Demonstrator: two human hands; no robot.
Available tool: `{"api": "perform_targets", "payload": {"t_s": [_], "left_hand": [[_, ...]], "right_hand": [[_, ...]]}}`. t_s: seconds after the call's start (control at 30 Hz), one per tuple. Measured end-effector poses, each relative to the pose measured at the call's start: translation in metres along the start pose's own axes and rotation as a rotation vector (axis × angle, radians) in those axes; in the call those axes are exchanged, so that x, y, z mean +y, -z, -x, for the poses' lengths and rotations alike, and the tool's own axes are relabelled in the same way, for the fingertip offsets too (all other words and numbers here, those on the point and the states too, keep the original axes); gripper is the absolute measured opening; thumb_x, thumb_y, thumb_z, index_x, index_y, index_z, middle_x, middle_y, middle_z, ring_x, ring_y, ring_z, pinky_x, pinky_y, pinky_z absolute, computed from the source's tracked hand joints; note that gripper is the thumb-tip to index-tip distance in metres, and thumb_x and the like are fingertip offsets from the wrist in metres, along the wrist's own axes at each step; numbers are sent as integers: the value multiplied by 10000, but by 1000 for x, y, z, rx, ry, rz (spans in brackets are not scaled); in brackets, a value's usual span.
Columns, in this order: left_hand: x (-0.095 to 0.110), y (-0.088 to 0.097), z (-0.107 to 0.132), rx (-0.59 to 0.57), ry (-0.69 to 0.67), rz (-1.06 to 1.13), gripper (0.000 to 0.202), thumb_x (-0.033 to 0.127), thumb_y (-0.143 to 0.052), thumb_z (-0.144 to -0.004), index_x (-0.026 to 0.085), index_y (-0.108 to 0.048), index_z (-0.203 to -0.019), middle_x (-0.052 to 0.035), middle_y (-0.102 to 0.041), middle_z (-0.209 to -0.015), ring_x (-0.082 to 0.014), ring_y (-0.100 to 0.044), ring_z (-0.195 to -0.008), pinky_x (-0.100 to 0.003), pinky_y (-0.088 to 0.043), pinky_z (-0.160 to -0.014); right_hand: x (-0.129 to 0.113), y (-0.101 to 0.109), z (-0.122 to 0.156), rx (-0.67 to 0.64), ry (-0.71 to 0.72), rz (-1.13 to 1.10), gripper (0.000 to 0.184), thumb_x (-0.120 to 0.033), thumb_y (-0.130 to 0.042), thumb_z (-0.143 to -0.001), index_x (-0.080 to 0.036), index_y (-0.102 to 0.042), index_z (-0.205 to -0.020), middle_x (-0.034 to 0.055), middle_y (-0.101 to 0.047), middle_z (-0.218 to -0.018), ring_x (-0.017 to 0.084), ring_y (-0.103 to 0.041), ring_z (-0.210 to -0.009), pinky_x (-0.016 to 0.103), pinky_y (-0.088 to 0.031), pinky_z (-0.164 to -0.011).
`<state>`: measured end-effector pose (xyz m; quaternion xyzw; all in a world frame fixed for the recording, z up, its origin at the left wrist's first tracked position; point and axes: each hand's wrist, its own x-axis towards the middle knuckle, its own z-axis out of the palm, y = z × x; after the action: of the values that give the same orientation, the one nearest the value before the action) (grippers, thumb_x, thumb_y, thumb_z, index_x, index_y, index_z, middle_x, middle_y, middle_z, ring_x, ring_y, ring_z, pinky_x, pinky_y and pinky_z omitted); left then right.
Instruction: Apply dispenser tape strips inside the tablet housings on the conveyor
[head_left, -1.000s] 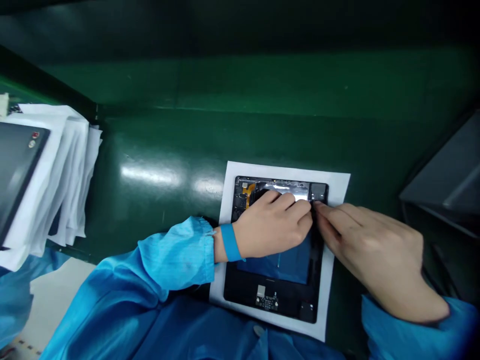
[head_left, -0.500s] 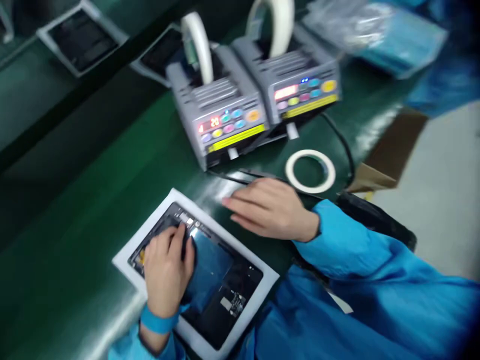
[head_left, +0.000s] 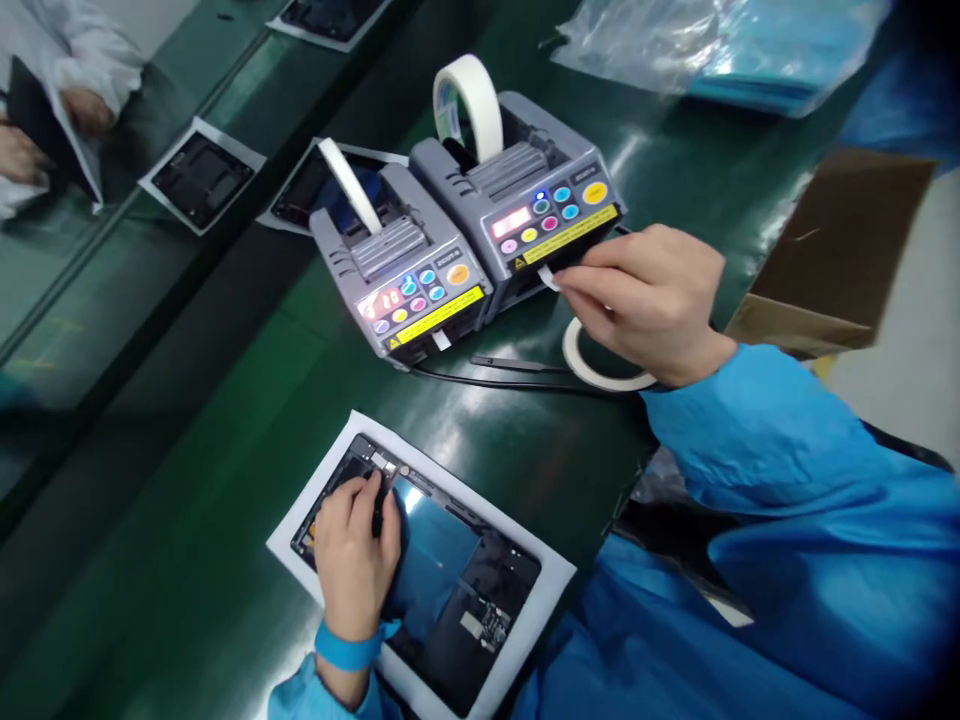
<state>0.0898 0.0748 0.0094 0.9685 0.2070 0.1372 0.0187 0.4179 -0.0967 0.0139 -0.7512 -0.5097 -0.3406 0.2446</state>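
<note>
My left hand (head_left: 356, 560), with a blue wrist strap (head_left: 349, 648), rests on an opened tablet (head_left: 442, 560) whose inner parts show. Its fingers are bent, thumb apart from the index finger, with the tips near the tablet's upper edge. Beneath the tablet lies a white sheet (head_left: 559, 572). My right hand (head_left: 649, 300) pinches the end of a short white tape strip (head_left: 548, 278) sticking out of the right tape dispenser (head_left: 517, 185). A second tape dispenser (head_left: 397, 265) stands beside it, with another tape strip (head_left: 441, 341) at its front.
A tape roll (head_left: 592, 372), partly hidden by my right hand, lies near a black cable (head_left: 487, 382) and dark tweezers (head_left: 517, 364). Bagged blue items (head_left: 765, 60) and a cardboard box (head_left: 832, 250) are at right. Another tablet (head_left: 202, 180) and a co-worker's hands (head_left: 88, 108) are at left.
My right hand has moved up from beside the tablet to the right dispenser and taken hold of its tape strip. My left hand stays on the tablet. The camera view has shifted.
</note>
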Motion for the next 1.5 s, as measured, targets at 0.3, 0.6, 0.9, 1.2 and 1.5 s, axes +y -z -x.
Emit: {"api": "perform_targets", "payload": {"t_s": [0.3,0.6,0.9,1.2,1.5], "left_hand": [[-2,33,41,-72,58,90,197,225,-570,-940,139,-637,-1105,-109,-654,-1061,-230,-603,-958,-370,-522,-828],[-27,39,116,-137,160,2,369,364,-532,-956,105,-612,-1207,-195,-603,-1245,-326,-555,-1116,-463,-501,-888],[-19,30,121,-175,202,77,369,390,-468,-976,179,-587,-1255,-105,-575,-1335,-289,-504,-1194,-441,-405,-1008],[-18,28,118,-164,245,98,451,360,-446,-967,159,-518,-1364,-110,-535,-1409,-274,-497,-1196,-422,-376,-1018],[-19,25,110,-196,248,63,508,368,-393,-961,120,-505,-1390,-110,-504,-1459,-284,-495,-1160,-431,-392,-946]], "right_hand": [[-83,44,25,-273,183,-416,147,-117,-680,-821,-200,-657,-941,41,-713,-881,165,-631,-729,312,-493,-636],[-203,-3,-11,-733,532,-844,193,-214,-505,-952,-194,-652,-1074,37,-706,-1014,148,-674,-824,269,-509,-660],[-266,-42,-8,-634,479,-763,168,-204,-558,-913,-174,-652,-1049,40,-717,-943,157,-683,-780,261,-518,-629],[-269,-47,-8,-598,519,-740,130,-159,-601,-883,-176,-650,-1002,47,-718,-901,156,-676,-750,261,-502,-629],[-266,-48,-7,-634,565,-688,149,-185,-571,-909,-206,-661,-1025,34,-726,-935,181,-682,-799,307,-521,-677]]}}
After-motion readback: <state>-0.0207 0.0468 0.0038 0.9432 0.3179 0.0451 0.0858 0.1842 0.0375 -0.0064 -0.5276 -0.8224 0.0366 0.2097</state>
